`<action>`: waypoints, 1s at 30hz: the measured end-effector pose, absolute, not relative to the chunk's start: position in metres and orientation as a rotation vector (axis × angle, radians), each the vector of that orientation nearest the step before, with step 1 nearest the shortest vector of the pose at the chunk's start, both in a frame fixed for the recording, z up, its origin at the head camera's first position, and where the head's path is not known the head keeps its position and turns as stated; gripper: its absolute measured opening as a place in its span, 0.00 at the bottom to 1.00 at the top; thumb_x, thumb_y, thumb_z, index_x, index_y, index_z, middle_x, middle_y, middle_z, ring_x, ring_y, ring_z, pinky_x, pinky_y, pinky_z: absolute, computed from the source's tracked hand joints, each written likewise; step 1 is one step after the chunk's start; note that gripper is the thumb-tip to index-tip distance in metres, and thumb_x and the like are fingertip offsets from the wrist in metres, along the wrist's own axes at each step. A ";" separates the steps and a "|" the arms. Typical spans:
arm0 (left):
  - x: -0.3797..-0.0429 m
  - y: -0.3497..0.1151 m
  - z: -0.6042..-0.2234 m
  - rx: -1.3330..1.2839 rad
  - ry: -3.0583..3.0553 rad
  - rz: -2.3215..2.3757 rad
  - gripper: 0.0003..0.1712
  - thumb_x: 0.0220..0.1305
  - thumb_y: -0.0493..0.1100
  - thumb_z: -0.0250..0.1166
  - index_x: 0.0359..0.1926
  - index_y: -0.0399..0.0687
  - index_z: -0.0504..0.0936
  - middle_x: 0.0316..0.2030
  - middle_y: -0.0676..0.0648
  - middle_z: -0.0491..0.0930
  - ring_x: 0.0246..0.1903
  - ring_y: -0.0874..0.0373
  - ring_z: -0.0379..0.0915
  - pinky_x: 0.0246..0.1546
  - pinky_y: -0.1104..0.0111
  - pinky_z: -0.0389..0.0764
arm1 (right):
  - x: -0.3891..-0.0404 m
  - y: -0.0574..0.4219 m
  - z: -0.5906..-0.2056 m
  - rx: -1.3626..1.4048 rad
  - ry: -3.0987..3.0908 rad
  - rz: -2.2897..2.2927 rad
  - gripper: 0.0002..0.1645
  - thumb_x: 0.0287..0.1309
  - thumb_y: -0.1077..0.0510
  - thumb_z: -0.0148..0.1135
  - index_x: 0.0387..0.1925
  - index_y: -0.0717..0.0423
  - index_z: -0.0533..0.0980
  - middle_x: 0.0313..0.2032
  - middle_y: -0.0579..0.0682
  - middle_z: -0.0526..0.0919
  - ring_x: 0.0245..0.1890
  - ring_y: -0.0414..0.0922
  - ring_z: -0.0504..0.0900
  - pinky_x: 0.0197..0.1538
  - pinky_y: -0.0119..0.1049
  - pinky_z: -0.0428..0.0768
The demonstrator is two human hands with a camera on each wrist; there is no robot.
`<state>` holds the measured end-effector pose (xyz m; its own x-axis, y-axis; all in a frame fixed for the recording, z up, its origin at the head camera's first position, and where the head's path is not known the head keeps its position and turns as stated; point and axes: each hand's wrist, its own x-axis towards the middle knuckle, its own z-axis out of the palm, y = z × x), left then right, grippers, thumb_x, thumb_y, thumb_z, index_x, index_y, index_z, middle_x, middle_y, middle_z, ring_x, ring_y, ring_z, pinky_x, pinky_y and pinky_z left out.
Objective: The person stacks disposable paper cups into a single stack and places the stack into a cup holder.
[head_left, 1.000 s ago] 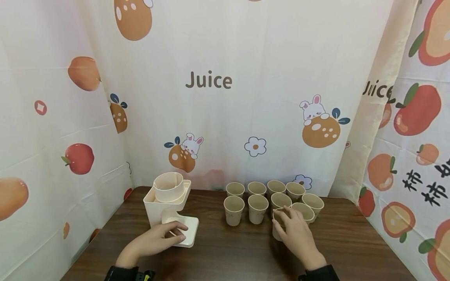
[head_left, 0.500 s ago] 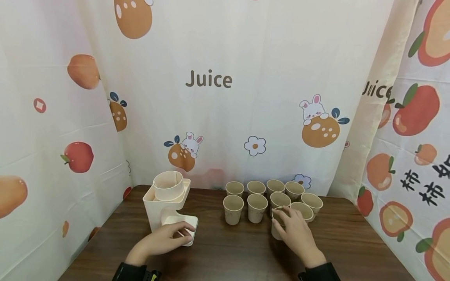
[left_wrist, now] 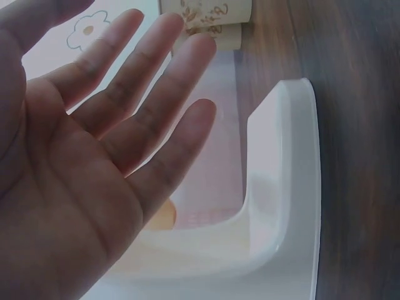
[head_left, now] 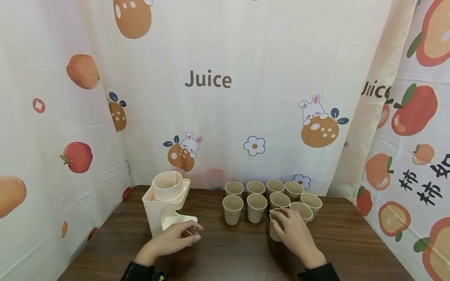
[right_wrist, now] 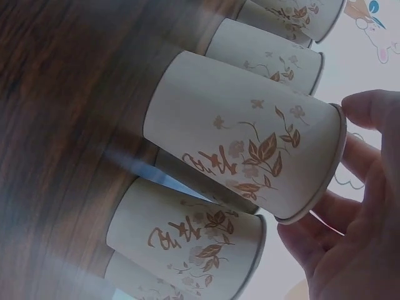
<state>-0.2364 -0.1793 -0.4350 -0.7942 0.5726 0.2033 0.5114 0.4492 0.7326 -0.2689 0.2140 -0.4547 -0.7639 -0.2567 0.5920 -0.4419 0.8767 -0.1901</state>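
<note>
Printed curtain (head_left: 218, 113) at the back; brown wooden desk (head_left: 228, 253) before it; cream machine (head_left: 153, 216) with a round top at the desk's left; left hand (head_left: 172, 237) holds nothing, fingers spread, by the machine's base, contact unclear; right hand (head_left: 295, 234) grips the nearest cup (right_wrist: 240, 131) at its rim; that cup upright, nine other cups (head_left: 255, 210) beside and behind.
</note>
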 end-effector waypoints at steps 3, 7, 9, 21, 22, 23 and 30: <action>-0.236 -0.176 -0.435 0.972 2.632 1.254 0.13 0.67 0.52 0.56 0.50 0.58 0.75 0.40 0.55 0.81 0.40 0.62 0.74 0.39 0.64 0.78 | -0.268 0.212 -0.453 0.515 -2.483 0.430 0.17 0.57 0.52 0.61 0.49 0.46 0.80 0.49 0.61 0.78 0.50 0.58 0.71 0.48 0.58 0.74; -0.236 -0.172 -0.438 0.958 2.651 1.226 0.13 0.67 0.54 0.55 0.50 0.60 0.74 0.39 0.57 0.80 0.40 0.63 0.74 0.40 0.63 0.77 | -0.267 0.211 -0.454 0.521 -2.500 0.436 0.17 0.57 0.51 0.62 0.49 0.45 0.80 0.49 0.61 0.77 0.50 0.58 0.71 0.47 0.58 0.75; -0.236 -0.170 -0.439 0.953 2.658 1.224 0.14 0.67 0.55 0.55 0.50 0.60 0.74 0.39 0.57 0.80 0.40 0.64 0.74 0.40 0.63 0.77 | -0.267 0.211 -0.455 0.529 -2.498 0.441 0.17 0.56 0.51 0.62 0.48 0.45 0.80 0.49 0.60 0.78 0.50 0.57 0.71 0.47 0.58 0.75; -0.245 -0.146 -0.446 0.990 2.628 1.250 0.14 0.67 0.55 0.55 0.51 0.61 0.74 0.41 0.55 0.80 0.43 0.65 0.73 0.44 0.59 0.77 | -0.269 0.205 -0.456 0.662 -2.413 0.449 0.16 0.53 0.51 0.65 0.46 0.43 0.80 0.46 0.53 0.79 0.48 0.53 0.72 0.45 0.52 0.76; -0.246 -0.143 -0.447 1.005 2.632 1.250 0.14 0.67 0.55 0.55 0.51 0.60 0.74 0.41 0.55 0.80 0.43 0.65 0.73 0.45 0.59 0.77 | -0.269 0.204 -0.456 0.666 -2.416 0.449 0.16 0.53 0.51 0.65 0.46 0.43 0.80 0.46 0.53 0.79 0.48 0.52 0.72 0.45 0.52 0.76; -0.246 -0.141 -0.448 1.016 2.633 1.252 0.14 0.67 0.55 0.55 0.51 0.60 0.74 0.41 0.56 0.80 0.43 0.65 0.73 0.45 0.60 0.77 | -0.268 0.203 -0.455 0.670 -2.414 0.447 0.16 0.53 0.51 0.65 0.46 0.43 0.80 0.46 0.53 0.79 0.48 0.52 0.72 0.45 0.52 0.76; -0.250 -0.123 -0.451 1.023 2.641 1.259 0.15 0.65 0.56 0.56 0.50 0.60 0.74 0.46 0.56 0.78 0.46 0.59 0.73 0.45 0.56 0.78 | -0.265 0.196 -0.454 0.696 -2.430 0.451 0.16 0.53 0.50 0.65 0.46 0.42 0.81 0.46 0.54 0.79 0.47 0.52 0.73 0.44 0.52 0.76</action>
